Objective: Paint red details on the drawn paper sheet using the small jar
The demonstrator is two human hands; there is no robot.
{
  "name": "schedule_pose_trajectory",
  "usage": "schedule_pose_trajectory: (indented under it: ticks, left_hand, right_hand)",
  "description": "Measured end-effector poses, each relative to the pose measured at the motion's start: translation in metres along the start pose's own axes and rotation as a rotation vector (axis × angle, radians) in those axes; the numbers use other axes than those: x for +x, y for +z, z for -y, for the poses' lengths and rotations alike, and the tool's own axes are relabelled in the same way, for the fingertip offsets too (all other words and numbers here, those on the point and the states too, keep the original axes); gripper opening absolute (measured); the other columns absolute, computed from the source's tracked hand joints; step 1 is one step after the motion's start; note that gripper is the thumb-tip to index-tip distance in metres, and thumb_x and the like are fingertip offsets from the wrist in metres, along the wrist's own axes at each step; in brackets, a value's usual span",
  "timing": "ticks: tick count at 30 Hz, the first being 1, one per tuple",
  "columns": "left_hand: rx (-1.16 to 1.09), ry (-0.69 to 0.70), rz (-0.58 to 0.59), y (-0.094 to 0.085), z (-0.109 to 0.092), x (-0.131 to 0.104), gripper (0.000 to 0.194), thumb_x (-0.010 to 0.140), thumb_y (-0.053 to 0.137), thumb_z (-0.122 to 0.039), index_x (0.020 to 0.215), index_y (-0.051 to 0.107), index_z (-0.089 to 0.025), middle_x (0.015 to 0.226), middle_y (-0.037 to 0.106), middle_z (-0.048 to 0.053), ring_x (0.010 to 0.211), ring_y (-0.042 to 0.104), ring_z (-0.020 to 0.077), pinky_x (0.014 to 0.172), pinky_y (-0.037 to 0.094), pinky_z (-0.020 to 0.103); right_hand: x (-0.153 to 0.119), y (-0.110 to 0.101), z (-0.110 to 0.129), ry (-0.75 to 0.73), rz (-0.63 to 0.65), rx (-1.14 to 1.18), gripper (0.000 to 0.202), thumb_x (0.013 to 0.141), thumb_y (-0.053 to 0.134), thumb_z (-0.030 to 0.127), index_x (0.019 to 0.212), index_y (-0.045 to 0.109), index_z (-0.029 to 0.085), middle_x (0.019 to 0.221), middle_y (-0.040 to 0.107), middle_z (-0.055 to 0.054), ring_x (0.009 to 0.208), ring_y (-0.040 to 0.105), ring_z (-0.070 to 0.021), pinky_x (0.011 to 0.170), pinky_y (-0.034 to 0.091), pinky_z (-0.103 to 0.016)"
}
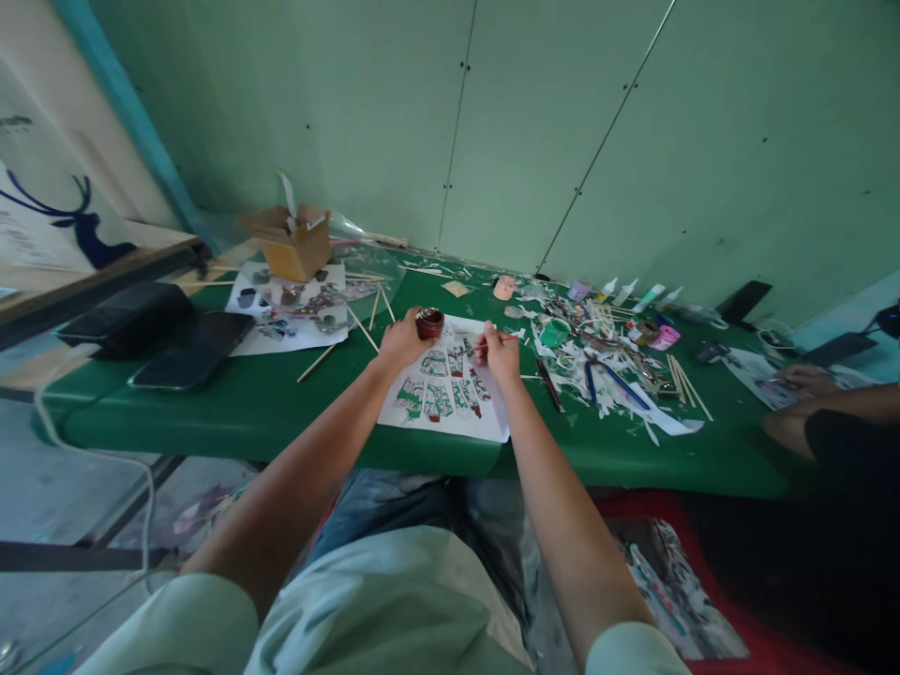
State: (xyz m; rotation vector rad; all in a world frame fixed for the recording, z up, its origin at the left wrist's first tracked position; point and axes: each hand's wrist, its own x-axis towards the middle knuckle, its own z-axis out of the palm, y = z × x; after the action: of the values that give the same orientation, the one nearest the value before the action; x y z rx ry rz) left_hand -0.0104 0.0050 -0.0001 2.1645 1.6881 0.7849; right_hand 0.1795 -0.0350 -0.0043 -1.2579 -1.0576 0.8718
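A white sheet [450, 422] with drawn panels, partly coloured green and dark red, lies on the green table [436, 456] in front of me. Over its upper left part, my left hand [403, 341] holds a small dark red jar [430, 324] with its open mouth upward. My right hand [499, 352] is closed around a thin red brush [504, 337], whose tip points left over the upper right of the sheet. The exact contact of the tip with the paper is too small to tell.
Paper scraps, tools and a green pot [554, 332] crowd the right. A cardboard box [295, 246], sticks and a painted sheet [281, 343] are at left, beside a black phone-like slab [193, 351]. Another person's hand [808, 379] rests far right.
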Motion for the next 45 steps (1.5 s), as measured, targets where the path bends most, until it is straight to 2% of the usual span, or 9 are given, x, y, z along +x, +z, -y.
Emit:
schedule_pose_trajectory:
  ticks: [7, 13, 24, 45]
  left_hand:
    - [0.041, -0.023, 0.008, -0.003, -0.004, -0.002, 0.071, 0.072, 0.058, -0.048, 0.131, 0.031, -0.017, 0.119, 0.057, 0.015, 0.112, 0.052, 0.0313, 0.091, 0.038, 0.039]
    - [0.040, -0.025, 0.011, -0.003, -0.005, -0.003, 0.070, 0.072, 0.058, -0.048, 0.130, 0.032, -0.017, 0.119, 0.058, 0.014, 0.111, 0.053, 0.0305, 0.090, 0.038, 0.038]
    - [0.053, -0.022, 0.021, -0.003, -0.005, -0.003, 0.069, 0.072, 0.057, -0.048, 0.129, 0.032, -0.017, 0.118, 0.058, 0.014, 0.111, 0.053, 0.0305, 0.091, 0.037, 0.040]
    - [0.077, 0.001, 0.009, -0.002, -0.005, -0.003, 0.067, 0.072, 0.056, -0.049, 0.127, 0.035, -0.017, 0.115, 0.059, 0.014, 0.108, 0.055, 0.0302, 0.090, 0.038, 0.040]
  right_hand:
    - [-0.004, 0.000, 0.004, -0.007, 0.010, -0.053, 0.047, 0.072, 0.055, 0.058, 0.050, 0.052, 0.018, 0.034, 0.046, 0.004, 0.027, 0.040, -0.0066, 0.032, 0.037, -0.019]
    - [0.001, 0.000, 0.000, 0.008, -0.013, -0.098, 0.046, 0.076, 0.052, 0.053, 0.047, 0.053, 0.017, 0.034, 0.047, 0.002, 0.030, 0.043, -0.0073, 0.033, 0.035, -0.018]
    - [0.002, -0.001, -0.005, -0.018, 0.005, -0.142, 0.037, 0.072, 0.057, 0.047, 0.050, 0.053, 0.018, 0.039, 0.052, 0.002, 0.033, 0.045, -0.0083, 0.036, 0.037, -0.020]
    - [0.003, -0.001, -0.006, -0.023, 0.014, -0.182, 0.037, 0.072, 0.056, 0.047, 0.049, 0.052, 0.018, 0.039, 0.052, 0.001, 0.033, 0.046, -0.0096, 0.037, 0.038, -0.021]
